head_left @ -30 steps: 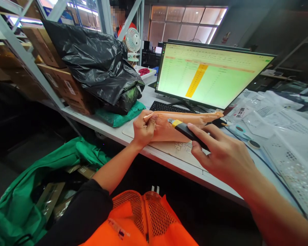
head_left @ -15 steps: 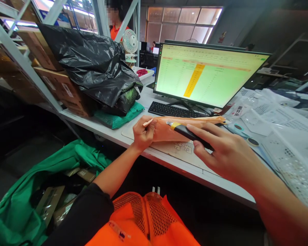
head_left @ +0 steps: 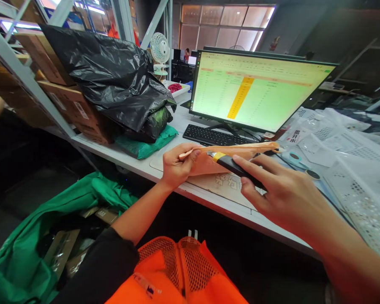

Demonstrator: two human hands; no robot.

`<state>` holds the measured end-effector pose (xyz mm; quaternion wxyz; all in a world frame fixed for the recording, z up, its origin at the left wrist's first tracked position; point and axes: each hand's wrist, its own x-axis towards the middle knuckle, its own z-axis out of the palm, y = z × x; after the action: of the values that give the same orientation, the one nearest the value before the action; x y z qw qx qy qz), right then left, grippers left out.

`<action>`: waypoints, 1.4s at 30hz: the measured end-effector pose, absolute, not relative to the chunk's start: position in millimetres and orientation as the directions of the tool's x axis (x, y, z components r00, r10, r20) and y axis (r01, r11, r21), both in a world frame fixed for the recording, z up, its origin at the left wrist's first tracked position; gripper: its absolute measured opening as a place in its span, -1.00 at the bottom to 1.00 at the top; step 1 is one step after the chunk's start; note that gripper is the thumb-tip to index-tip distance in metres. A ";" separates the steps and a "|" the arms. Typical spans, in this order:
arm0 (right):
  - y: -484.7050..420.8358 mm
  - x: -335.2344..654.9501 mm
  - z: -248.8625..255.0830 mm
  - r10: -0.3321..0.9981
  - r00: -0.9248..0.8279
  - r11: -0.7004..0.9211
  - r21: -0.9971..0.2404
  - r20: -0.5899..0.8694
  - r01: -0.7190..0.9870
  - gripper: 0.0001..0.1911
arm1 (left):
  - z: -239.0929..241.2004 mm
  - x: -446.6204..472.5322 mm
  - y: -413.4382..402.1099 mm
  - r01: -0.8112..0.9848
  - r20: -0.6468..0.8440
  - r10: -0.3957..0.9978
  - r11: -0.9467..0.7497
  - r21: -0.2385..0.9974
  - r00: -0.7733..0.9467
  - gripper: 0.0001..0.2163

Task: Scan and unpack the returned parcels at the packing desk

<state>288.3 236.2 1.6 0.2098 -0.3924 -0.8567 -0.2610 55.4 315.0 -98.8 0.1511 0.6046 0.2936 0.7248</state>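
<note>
Left hand (head_left: 179, 166), fist-closed, is pinching one end of the orange packet (head_left: 205, 164) above the mat (head_left: 229, 182); right hand (head_left: 277, 185), half-curled, is gripping a cutter (head_left: 229, 164), tip hovering near the packet's edge; no contents showing, most cutting seemingly remaining

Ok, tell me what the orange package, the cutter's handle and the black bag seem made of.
Orange package: probably thin plastic film, slightly shiny, going by its creases and soft sheen; coated paper is possible.
Cutter's handle: likely hard plastic, fairly matte black, given its smooth, rigid-looking shape.
Black bag: apparently thin plastic film, glossy, shown by sharp crinkles and bright reflections.
</note>
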 end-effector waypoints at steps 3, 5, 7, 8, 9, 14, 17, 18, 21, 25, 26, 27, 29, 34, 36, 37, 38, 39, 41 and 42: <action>233.6 285.1 -0.4 0.549 -0.603 0.526 0.321 0.579 0.788 -0.59 | -100.0 57.2 313.3 0.091 0.804 0.565 -0.805 0.587 -0.185 -0.83; 231.7 282.4 -1.4 0.544 -0.605 0.513 0.340 0.581 0.788 -0.59 | -102.5 57.7 313.7 0.120 0.831 0.525 -0.827 0.549 -0.186 -0.87; 231.6 283.2 -1.7 0.549 -0.605 0.513 0.340 0.576 0.788 -0.59 | -105.4 56.7 314.6 0.149 0.851 0.486 -0.843 0.516 -0.199 -0.90; 233.1 286.5 -1.6 0.560 -0.596 0.503 0.335 0.576 0.797 -0.59 | -106.7 55.4 315.1 0.152 0.852 0.481 -0.845 0.513 -0.207 -0.91; 235.9 292.4 -1.4 0.581 -0.574 0.480 0.327 0.577 0.814 -0.58 | -107.9 53.3 315.8 0.153 0.849 0.484 -0.842 0.518 -0.213 -0.91; 265.2 360.3 -2.6 0.766 -0.287 0.187 0.227 0.575 0.956 -0.54 | -107.8 32.7 322.6 0.189 0.814 0.522 -0.799 0.571 -0.255 -0.88; 280.5 399.6 -18.9 0.832 -0.083 -0.019 0.177 0.548 0.984 -0.50 | -99.9 16.4 328.2 0.202 0.749 0.542 -0.742 0.639 -0.382 -0.82; 283.3 405.8 -30.3 0.850 -0.053 -0.028 0.146 0.524 0.989 -0.47 | -96.3 11.7 329.9 0.210 0.733 0.546 -0.725 0.656 -0.405 -0.80; 286.8 402.6 -83.2 0.924 0.008 -0.029 0.051 0.383 0.998 -0.44 | -85.5 1.9 335.1 0.227 0.718 0.583 -0.694 0.684 -0.380 -0.74; 291.3 387.4 -153.6 0.978 0.090 -0.099 0.043 0.186 0.994 -0.44 | -76.3 -5.4 342.5 0.189 0.704 0.631 -0.685 0.703 -0.326 -0.68; 293.5 387.0 -159.7 0.984 0.080 -0.088 0.042 0.158 0.995 -0.45 | -74.8 -7.2 343.9 0.181 0.702 0.637 -0.686 0.704 -0.317 -0.67; 295.7 387.6 -158.3 0.986 0.067 -0.073 0.034 0.155 0.997 -0.47 | -73.4 -9.0 344.8 0.173 0.702 0.643 -0.687 0.705 -0.308 -0.66; 298.8 387.1 -132.7 0.960 0.019 -0.012 -0.025 0.280 1.000 -0.53 | -70.1 -11.5 344.1 0.160 0.702 0.650 -0.690 0.706 -0.291 -0.65; 293.2 334.8 2.4 0.638 -0.243 0.461 -0.111 0.731 0.880 -0.63 | -53.6 -4.7 328.2 0.139 0.740 0.630 -0.732 0.667 -0.236 -0.66; 294.4 298.7 44.3 0.646 -0.505 0.679 -0.128 0.572 0.723 -0.66 | -44.8 -0.4 319.6 0.147 0.763 0.608 -0.752 0.642 -0.218 -0.66; 296.6 282.1 57.6 0.658 -0.624 0.736 -0.184 0.420 0.652 -0.65 | -41.0 0.6 315.6 0.157 0.773 0.600 -0.759 0.631 -0.207 -0.66; 299.3 267.7 65.8 0.643 -0.711 0.766 -0.242 0.287 0.595 -0.61 | -37.9 0.5 311.6 0.171 0.780 0.595 -0.763 0.624 -0.192 -0.66; 301.7 256.1 69.1 0.620 -0.764 0.774 -0.300 0.178 0.558 -0.56 | -35.7 -0.8 307.6 0.190 0.787 0.593 -0.764 0.617 -0.171 -0.66; 304.0 241.7 64.7 0.600 -0.795 0.756 -0.386 0.086 0.529 -0.51 | -34.7 -5.5 298.1 0.263 0.813 0.564 -0.770 0.581 -0.145 -0.70; 303.2 238.2 58.7 0.606 -0.791 0.738 -0.428 0.080 0.522 -0.50 | -35.7 -8.2 292.0 0.331 0.845 0.513 -0.779 0.533 -0.153 -0.75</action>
<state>238.2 303.2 58.7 0.1079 -0.3045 -0.9259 0.1959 -8.2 292.0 -35.7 0.0662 0.6475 0.3259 0.6856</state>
